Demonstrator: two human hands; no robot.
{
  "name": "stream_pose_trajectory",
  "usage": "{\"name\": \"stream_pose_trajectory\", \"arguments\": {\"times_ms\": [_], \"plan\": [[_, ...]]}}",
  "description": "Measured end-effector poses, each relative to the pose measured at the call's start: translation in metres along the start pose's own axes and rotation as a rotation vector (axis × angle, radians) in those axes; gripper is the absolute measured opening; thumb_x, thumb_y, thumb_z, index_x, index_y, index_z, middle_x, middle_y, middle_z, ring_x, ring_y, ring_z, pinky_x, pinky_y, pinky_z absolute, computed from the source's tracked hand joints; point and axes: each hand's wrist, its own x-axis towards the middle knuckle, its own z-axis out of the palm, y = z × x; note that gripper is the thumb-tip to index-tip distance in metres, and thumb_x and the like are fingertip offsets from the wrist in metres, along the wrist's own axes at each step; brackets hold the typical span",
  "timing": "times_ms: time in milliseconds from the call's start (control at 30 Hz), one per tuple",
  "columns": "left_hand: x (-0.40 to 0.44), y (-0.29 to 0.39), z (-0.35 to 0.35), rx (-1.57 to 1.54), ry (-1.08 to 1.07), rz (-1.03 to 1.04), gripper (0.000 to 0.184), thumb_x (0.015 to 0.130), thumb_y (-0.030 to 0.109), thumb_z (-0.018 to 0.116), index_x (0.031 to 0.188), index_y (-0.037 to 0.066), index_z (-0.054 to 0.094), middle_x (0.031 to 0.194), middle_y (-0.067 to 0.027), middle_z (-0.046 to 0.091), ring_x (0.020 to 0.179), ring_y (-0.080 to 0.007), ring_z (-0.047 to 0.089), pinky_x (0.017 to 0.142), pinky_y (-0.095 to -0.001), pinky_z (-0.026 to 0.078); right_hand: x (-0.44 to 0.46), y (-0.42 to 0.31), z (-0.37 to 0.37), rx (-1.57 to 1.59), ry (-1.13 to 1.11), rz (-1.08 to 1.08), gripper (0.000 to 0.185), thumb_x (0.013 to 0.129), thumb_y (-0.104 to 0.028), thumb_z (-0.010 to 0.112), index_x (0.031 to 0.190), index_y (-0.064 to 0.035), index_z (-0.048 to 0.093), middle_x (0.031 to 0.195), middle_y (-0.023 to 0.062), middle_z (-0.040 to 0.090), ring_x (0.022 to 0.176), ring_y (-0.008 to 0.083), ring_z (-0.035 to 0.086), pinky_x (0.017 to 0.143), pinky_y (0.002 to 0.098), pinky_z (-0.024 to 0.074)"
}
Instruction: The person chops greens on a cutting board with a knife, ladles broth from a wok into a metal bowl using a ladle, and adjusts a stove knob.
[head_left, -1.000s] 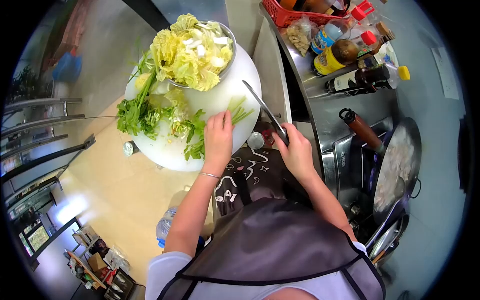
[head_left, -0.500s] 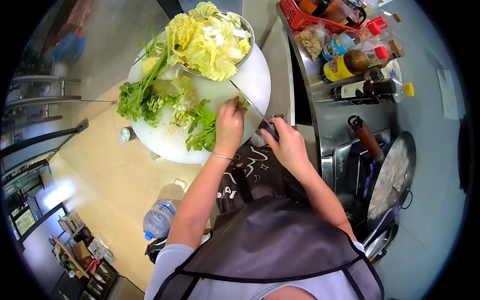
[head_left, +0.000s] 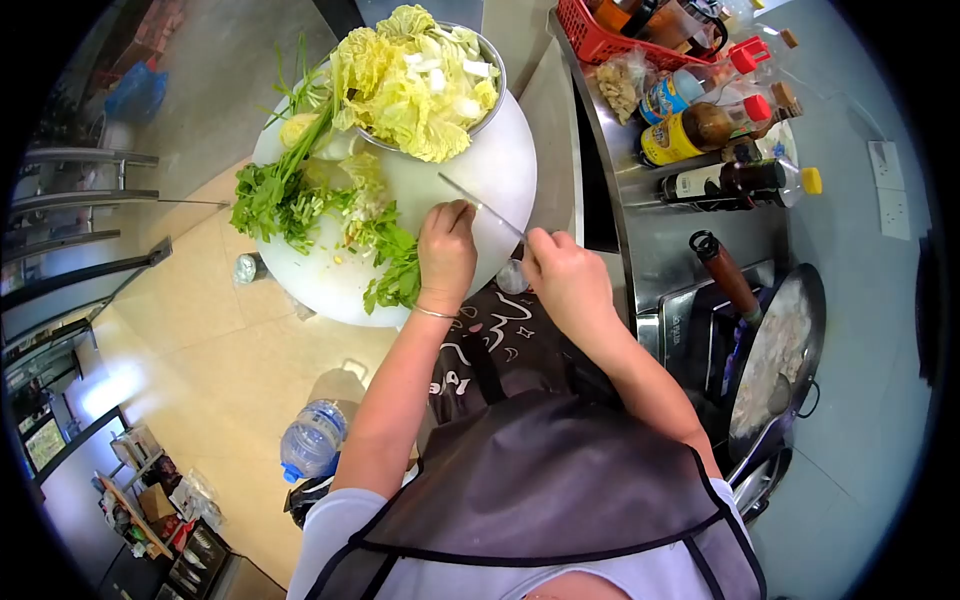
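Note:
My right hand [head_left: 568, 275] is closed round the handle of a knife [head_left: 485, 207], whose thin blade slants up and left over the round white board [head_left: 500, 150]. Beside the blade, my left hand [head_left: 447, 250] has its fingers bent and pressed together on green stems, mostly hidden beneath them. Leafy greens [head_left: 397, 270] stick out to the left of that hand. More greens with chopped pieces [head_left: 285, 205] lie at the board's left side. A metal bowl [head_left: 497, 100] heaped with cut cabbage [head_left: 415, 85] stands at the board's far edge.
To the right, a steel counter [head_left: 640, 215] holds sauce bottles [head_left: 690, 135] and a red basket [head_left: 590, 38]. A wok [head_left: 775, 350] with pale food and a ladle sits on the stove. A large water bottle [head_left: 313, 440] stands on the floor at lower left.
Over the last second, both hands shifted, and the knife came up against my left hand's fingers. The stems that stuck out to its right are no longer visible. The camera view has also shifted.

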Motion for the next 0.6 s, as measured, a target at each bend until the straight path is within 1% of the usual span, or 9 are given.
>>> {"name": "stream_pose_trajectory", "arguments": {"times_ms": [67,100,167,200,267,400,467,600], "plan": [[-0.001,0.000,-0.001,0.018,-0.054,-0.022,0.018,0.064,-0.008,0.057,0.079,0.000,0.063,0.084,-0.0116,0.059,0.080,-0.0303,0.055,0.070,-0.0373,0.048,-0.005,-0.002,0.002,-0.142,-0.020,-0.125,0.014,0.073,-0.012,0.059,0.078,-0.0042,0.049,0.064,0.0114,0.052,0.054,0.0265,0.059,0.048,0.0358,0.0479],[-0.001,-0.001,0.000,0.018,-0.048,-0.021,0.018,0.064,-0.008,0.057,0.079,0.000,0.063,0.084,-0.0116,0.059,0.080,-0.0303,0.055,0.070,-0.0373,0.048,-0.006,-0.003,0.001,-0.146,-0.017,-0.129,0.014,0.073,-0.012,0.059,0.078,-0.0042,0.049,0.064,0.0114,0.052,0.054,0.0265,0.059,0.048,0.0358,0.0479],[-0.003,-0.003,0.001,0.043,-0.051,0.007,0.019,0.064,-0.005,0.055,0.082,-0.003,0.063,0.088,-0.0112,0.059,0.084,-0.0300,0.055,0.072,-0.0364,0.048,-0.008,-0.005,0.001,-0.259,-0.010,-0.169,0.013,0.072,-0.012,0.059,0.078,-0.0058,0.049,0.063,0.0077,0.052,0.052,0.0208,0.058,0.046,0.0311,0.0477],[-0.003,-0.003,0.001,0.043,-0.052,0.002,0.019,0.064,-0.005,0.055,0.082,-0.003,0.063,0.088,-0.0112,0.059,0.084,-0.0300,0.055,0.072,-0.0364,0.048,-0.010,-0.008,0.001,-0.259,-0.014,-0.170,0.013,0.072,-0.012,0.059,0.078,-0.0058,0.049,0.063,0.0077,0.052,0.052,0.0208,0.058,0.046,0.0311,0.0477],[-0.002,-0.002,0.001,-0.002,-0.001,0.004,0.021,0.060,-0.009,0.056,0.077,0.000,0.062,0.082,-0.0113,0.058,0.079,-0.0314,0.054,0.069,-0.0385,0.048,-0.011,-0.013,0.002,-0.403,-0.070,-0.159,0.012,0.073,-0.011,0.057,0.076,-0.0052,0.047,0.063,0.0072,0.052,0.051,0.0200,0.058,0.044,0.0286,0.0474],[-0.004,-0.005,0.002,-0.019,-0.058,-0.029,0.021,0.061,-0.006,0.055,0.081,-0.003,0.063,0.086,-0.0130,0.058,0.084,-0.0310,0.054,0.072,-0.0376,0.048,-0.005,-0.015,0.008,-0.399,-0.110,-0.136,0.010,0.073,-0.008,0.055,0.074,-0.0053,0.045,0.063,0.0080,0.052,0.050,0.0202,0.059,0.044,0.0284,0.0476],[-0.004,-0.006,0.002,0.008,-0.052,-0.014,0.023,0.061,-0.006,0.055,0.083,-0.003,0.063,0.086,-0.0133,0.058,0.083,-0.0306,0.055,0.072,-0.0372,0.048,-0.001,-0.011,0.017,-0.297,-0.133,-0.073,0.013,0.078,-0.006,0.054,0.073,-0.0034,0.043,0.063,0.0109,0.052,0.050,0.0260,0.058,0.045,0.0342,0.0487],[-0.005,-0.005,0.000,-0.014,-0.061,-0.078,0.020,0.063,-0.005,0.056,0.082,-0.003,0.062,0.085,-0.0136,0.058,0.083,-0.0299,0.055,0.072,-0.0367,0.048,0.005,-0.001,0.029,-0.273,-0.078,-0.120,0.013,0.079,-0.007,0.054,0.073,-0.0039,0.043,0.063,0.0111,0.053,0.049,0.0263,0.058,0.045,0.0350,0.0484]]}}
